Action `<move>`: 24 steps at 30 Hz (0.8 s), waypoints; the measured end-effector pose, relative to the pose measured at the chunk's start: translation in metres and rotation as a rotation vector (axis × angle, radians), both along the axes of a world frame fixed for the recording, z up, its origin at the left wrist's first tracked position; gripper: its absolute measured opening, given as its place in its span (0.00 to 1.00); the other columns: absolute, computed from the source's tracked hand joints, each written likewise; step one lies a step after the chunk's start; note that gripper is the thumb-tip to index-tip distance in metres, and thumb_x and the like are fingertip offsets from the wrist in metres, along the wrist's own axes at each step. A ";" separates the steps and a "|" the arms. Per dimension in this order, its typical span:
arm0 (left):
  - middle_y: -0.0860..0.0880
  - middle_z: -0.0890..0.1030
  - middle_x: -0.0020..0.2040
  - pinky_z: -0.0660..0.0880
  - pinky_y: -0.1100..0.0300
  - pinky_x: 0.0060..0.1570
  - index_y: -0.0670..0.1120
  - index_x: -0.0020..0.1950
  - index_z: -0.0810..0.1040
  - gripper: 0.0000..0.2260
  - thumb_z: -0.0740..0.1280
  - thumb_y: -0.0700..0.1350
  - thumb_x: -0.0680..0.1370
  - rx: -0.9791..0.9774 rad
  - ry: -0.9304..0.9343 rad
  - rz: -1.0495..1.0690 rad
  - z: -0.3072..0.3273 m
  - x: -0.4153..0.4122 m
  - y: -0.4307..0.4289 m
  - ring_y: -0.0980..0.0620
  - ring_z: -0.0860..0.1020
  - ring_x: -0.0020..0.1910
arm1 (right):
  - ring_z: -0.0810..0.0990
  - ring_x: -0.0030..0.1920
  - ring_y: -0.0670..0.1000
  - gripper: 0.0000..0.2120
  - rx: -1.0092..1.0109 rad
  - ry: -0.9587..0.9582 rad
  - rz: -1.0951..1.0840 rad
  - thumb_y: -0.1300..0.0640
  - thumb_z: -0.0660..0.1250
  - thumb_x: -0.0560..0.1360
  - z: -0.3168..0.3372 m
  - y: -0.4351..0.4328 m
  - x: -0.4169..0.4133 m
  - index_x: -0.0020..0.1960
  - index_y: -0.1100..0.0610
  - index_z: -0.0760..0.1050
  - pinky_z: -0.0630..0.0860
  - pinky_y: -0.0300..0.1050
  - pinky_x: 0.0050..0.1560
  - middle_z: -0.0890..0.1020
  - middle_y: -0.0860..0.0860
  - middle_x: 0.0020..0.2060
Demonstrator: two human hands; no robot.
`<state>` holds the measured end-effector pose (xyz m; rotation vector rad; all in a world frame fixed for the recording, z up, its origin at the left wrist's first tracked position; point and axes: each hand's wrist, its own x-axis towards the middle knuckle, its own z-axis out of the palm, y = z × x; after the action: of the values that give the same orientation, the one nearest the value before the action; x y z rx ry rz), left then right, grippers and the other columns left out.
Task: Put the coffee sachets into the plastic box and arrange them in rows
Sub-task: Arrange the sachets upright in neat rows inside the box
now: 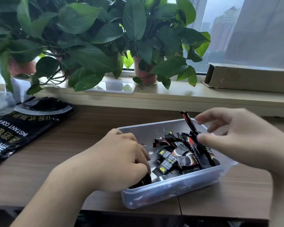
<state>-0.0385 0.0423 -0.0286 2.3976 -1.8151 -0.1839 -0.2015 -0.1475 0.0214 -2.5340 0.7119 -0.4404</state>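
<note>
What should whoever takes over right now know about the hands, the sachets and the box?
Left hand: fingers curled on a bundle of sachets at the near left corner of the plastic box.
Right hand: pinches one long sachet, tilted, poking above the far rim.
Done: many loose sachets lie in the box, jumbled.
Left: no rows yet. The open coffee bag on the table to the left seems to hold more.

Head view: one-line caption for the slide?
Sorting coffee: right hand pinches one upright sachet over the plastic box of jumbled sachets; left hand curls into the pile.
</note>
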 end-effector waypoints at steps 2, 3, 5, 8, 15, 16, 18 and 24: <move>0.75 0.75 0.60 0.56 0.59 0.68 0.65 0.53 0.82 0.24 0.51 0.53 0.68 -0.002 -0.004 -0.019 0.000 0.002 0.001 0.69 0.65 0.63 | 0.78 0.41 0.33 0.21 -0.052 0.123 0.015 0.47 0.76 0.67 -0.005 -0.001 0.002 0.58 0.38 0.76 0.70 0.30 0.40 0.79 0.38 0.44; 0.76 0.76 0.59 0.55 0.61 0.68 0.64 0.52 0.83 0.23 0.52 0.53 0.67 -0.001 -0.004 -0.030 0.001 0.004 0.003 0.71 0.65 0.63 | 0.78 0.43 0.35 0.24 -0.077 0.149 0.020 0.46 0.76 0.67 -0.006 0.000 0.005 0.61 0.38 0.74 0.70 0.29 0.42 0.79 0.38 0.47; 0.75 0.77 0.58 0.51 0.68 0.66 0.66 0.51 0.84 0.21 0.55 0.54 0.67 0.011 0.025 -0.045 0.003 0.008 0.008 0.76 0.64 0.62 | 0.78 0.47 0.38 0.30 -0.103 0.151 0.029 0.47 0.76 0.67 -0.011 0.000 0.010 0.67 0.40 0.70 0.70 0.31 0.43 0.77 0.38 0.53; 0.77 0.76 0.57 0.48 0.77 0.60 0.72 0.49 0.82 0.20 0.56 0.55 0.66 0.045 0.074 -0.050 0.008 0.016 0.015 0.73 0.64 0.63 | 0.79 0.45 0.41 0.32 -0.110 0.146 0.022 0.49 0.76 0.69 -0.016 0.001 0.017 0.70 0.43 0.69 0.71 0.36 0.44 0.77 0.40 0.57; 0.77 0.75 0.57 0.52 0.71 0.65 0.74 0.50 0.80 0.22 0.53 0.57 0.65 0.069 0.061 -0.011 0.009 0.012 0.015 0.73 0.64 0.63 | 0.77 0.56 0.49 0.22 -0.206 0.268 0.089 0.55 0.70 0.74 -0.024 0.011 0.036 0.68 0.47 0.74 0.74 0.41 0.56 0.80 0.45 0.59; 0.77 0.75 0.57 0.53 0.68 0.66 0.75 0.51 0.79 0.23 0.51 0.58 0.65 0.064 0.048 -0.002 0.008 0.011 0.015 0.72 0.64 0.62 | 0.78 0.56 0.51 0.18 -0.218 0.267 0.085 0.56 0.70 0.74 -0.026 0.011 0.039 0.63 0.49 0.77 0.76 0.44 0.56 0.81 0.47 0.57; 0.76 0.74 0.57 0.56 0.63 0.68 0.75 0.52 0.78 0.26 0.48 0.61 0.63 0.056 0.028 0.012 0.006 0.011 0.015 0.72 0.63 0.62 | 0.80 0.50 0.54 0.09 -0.240 0.252 0.069 0.57 0.69 0.74 -0.031 0.010 0.042 0.53 0.52 0.81 0.79 0.48 0.51 0.82 0.49 0.49; 0.72 0.73 0.62 0.56 0.62 0.70 0.76 0.56 0.76 0.28 0.47 0.62 0.62 -0.007 0.042 0.022 0.008 0.011 0.018 0.70 0.62 0.65 | 0.78 0.40 0.51 0.05 -0.226 0.144 0.046 0.56 0.70 0.74 -0.028 0.011 0.043 0.42 0.50 0.84 0.73 0.42 0.35 0.81 0.49 0.38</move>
<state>-0.0276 0.0604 -0.0206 2.3893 -1.7678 -0.2233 -0.1585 -0.1366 -0.0070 -2.8121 0.6876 -0.3419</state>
